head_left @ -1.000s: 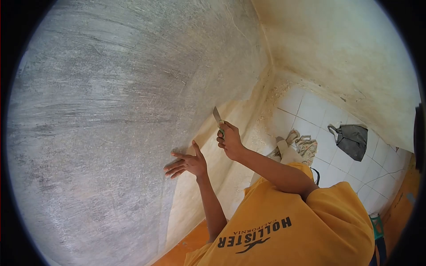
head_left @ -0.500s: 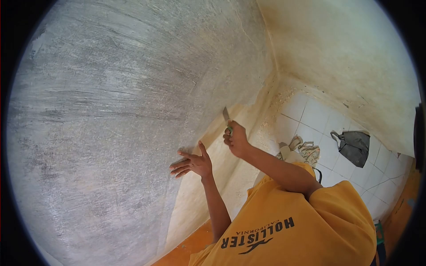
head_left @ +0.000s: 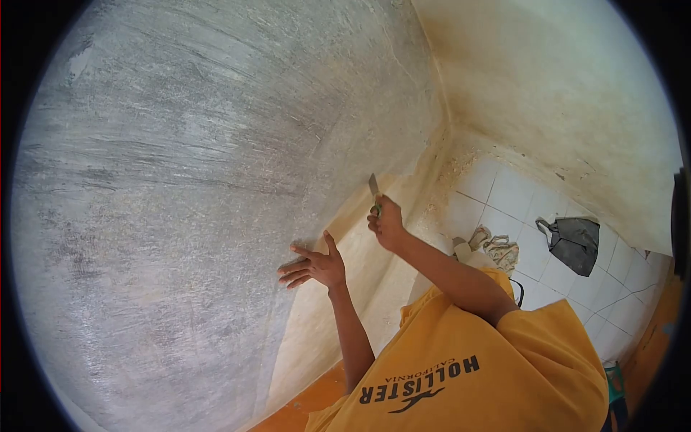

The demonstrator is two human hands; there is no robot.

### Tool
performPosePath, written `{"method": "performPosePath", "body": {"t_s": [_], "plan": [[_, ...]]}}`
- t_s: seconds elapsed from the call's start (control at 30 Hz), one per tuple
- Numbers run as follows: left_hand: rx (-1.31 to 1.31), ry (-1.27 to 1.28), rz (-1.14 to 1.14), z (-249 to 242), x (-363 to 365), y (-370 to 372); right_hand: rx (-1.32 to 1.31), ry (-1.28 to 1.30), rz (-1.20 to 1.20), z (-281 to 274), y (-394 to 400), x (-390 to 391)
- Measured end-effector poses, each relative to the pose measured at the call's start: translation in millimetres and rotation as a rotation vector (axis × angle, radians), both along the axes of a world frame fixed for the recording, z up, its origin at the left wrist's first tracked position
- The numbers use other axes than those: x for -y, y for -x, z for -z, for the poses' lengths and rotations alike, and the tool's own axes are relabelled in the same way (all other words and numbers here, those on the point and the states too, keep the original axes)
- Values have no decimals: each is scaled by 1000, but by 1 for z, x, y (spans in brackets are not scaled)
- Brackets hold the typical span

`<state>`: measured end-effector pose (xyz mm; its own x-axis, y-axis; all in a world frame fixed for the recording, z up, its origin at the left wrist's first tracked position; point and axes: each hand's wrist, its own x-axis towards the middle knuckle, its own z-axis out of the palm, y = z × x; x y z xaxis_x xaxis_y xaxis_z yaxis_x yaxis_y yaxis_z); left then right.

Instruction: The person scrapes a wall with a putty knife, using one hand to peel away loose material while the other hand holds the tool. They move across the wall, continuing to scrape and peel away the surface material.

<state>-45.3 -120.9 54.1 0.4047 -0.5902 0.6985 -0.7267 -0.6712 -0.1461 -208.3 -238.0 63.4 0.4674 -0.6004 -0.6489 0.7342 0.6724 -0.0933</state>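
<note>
My right hand (head_left: 389,225) grips a scraper with a short metal blade (head_left: 373,184) and a green handle, its fingers wrapped round it. The blade points up toward the wall, near the lower border of the rough grey surface (head_left: 194,144); whether its tip touches cannot be made out. To the left, my left hand (head_left: 322,269) has its fingers spread over the edge between the grey area and the smoother cream band (head_left: 313,324) below.
A cream side wall (head_left: 561,79) meets the grey wall at a corner. On the white floor tiles (head_left: 533,241) lie a dark grey bag (head_left: 576,241) and patterned cloth-like items (head_left: 500,252). Crumbs of debris line the wall's foot. A green object (head_left: 615,381) stands at lower right.
My right hand and the scraper have shifted slightly to the right. My left hand stays nearly in place, fingers still spread. The view has moved a little.
</note>
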Motion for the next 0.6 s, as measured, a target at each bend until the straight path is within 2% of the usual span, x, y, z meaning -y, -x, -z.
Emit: {"method": "performPosePath", "body": {"t_s": [0.07, 0.13, 0.23, 0.37, 0.47, 0.6], "plan": [[-26, 3, 9, 0, 3, -2, -1, 26, 4, 2, 1, 5], [-8, 3, 5, -2, 4, 0, 32, 46, -33, -26, 3, -11], [-12, 9, 13, -1, 7, -1, -33, 47, -30, -35, -3, -11], [1, 13, 26, 0, 5, -2, -29, 80, 13, 8, 0, 6], [-21, 10, 22, -4, 5, 3, 55, 41, -39, -36, 10, -6], [-52, 23, 30, -3, 4, 5, 4, 22, 17, -8, 3, 3]]}}
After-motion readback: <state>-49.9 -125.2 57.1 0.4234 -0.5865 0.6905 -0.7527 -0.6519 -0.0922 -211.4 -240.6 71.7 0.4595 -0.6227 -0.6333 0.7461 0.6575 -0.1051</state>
